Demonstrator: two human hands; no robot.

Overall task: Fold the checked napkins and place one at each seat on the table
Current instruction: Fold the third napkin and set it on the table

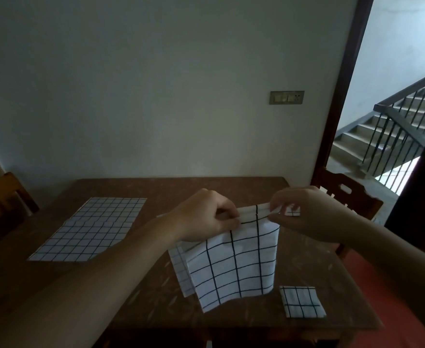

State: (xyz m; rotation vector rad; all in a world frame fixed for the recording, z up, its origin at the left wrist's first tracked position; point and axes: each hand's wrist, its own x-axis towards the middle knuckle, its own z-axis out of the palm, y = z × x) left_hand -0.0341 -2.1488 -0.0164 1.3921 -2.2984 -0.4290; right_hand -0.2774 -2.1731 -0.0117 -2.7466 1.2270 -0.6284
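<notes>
A white napkin with a black grid [234, 267] hangs in the air above the brown wooden table [156, 305]. My left hand [206, 217] pinches its folded top edge on the left. My right hand [304, 212] pinches the same edge on the right. The cloth is doubled, with a second layer showing behind its lower left side. A small folded checked napkin [301, 302] lies flat near the table's right front corner. Another checked napkin [90, 231], unfolded, lies spread out on the left part of the table.
The table stands against a pale wall [156, 84]. A wooden chair [344, 194] is at the right end and another chair [2, 204] at the left end. An open doorway [392, 121] on the right shows stairs with a railing.
</notes>
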